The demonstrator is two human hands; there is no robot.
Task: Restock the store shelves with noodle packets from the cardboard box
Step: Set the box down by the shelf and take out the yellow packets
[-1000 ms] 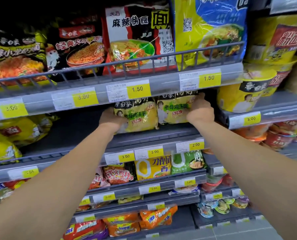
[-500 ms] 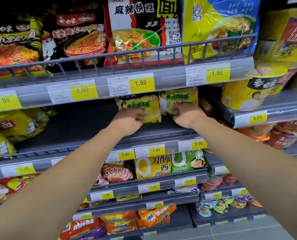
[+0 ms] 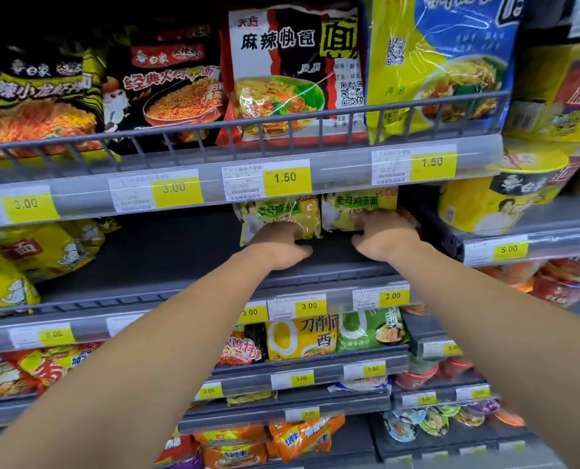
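Note:
Two yellow-green noodle packets stand side by side at the back of the second shelf (image 3: 180,265), just under the 1.50 price tags. My left hand (image 3: 282,247) presses its fingers against the lower front of the left packet (image 3: 282,214), thumb spread to the right. My right hand (image 3: 385,236) presses the lower front of the right packet (image 3: 361,206) in the same way. Neither hand wraps round a packet. The cardboard box is out of view.
The top shelf holds large noodle bags behind a wire rail (image 3: 248,125). Yellow bags (image 3: 28,255) lie at the left of the second shelf, with bare dark shelf between them and the packets. Bowl noodles (image 3: 484,204) stand to the right. Lower shelves carry more packets and cups.
My hands slid from the outer sides of the two packets to their lower fronts, and the packets now sit further back under the price rail.

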